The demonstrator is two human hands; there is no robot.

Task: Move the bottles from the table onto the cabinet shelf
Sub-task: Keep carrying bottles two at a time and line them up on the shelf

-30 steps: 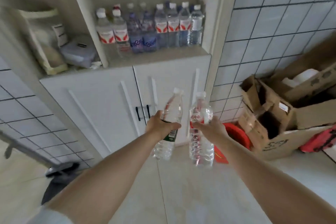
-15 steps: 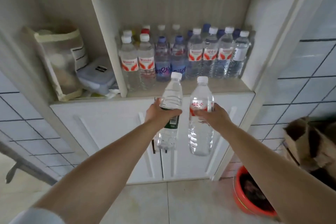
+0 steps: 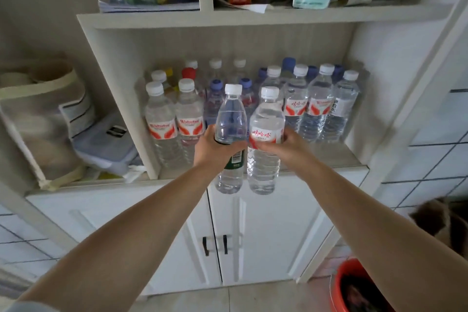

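Note:
My left hand (image 3: pixel 215 147) grips a clear water bottle with a dark green label (image 3: pixel 231 119) round its middle. My right hand (image 3: pixel 283 147) grips a second clear bottle with a red-and-white label (image 3: pixel 264 164). Both bottles are upright, side by side and almost touching, held in the air just in front of the cabinet shelf (image 3: pixel 329 159). Their bases hang below the shelf's front edge. Several water bottles (image 3: pixel 319 106) with white, blue and red caps stand in rows on that shelf behind them.
A cream divider panel (image 3: pixel 126 99) bounds the shelf on the left; beyond it lie a fabric bag (image 3: pixel 43 119) and a plastic box (image 3: pixel 106 142). Books and packets fill the shelf above (image 3: pixel 253 18). White cabinet doors (image 3: pixel 266 235) are below. A red bucket (image 3: pixel 336 286) stands on the floor at the right.
Both hands have carried their bottles up and forward, from cabinet-door height to just in front of the shelf. I have come closer to the cabinet, which now fills the view.

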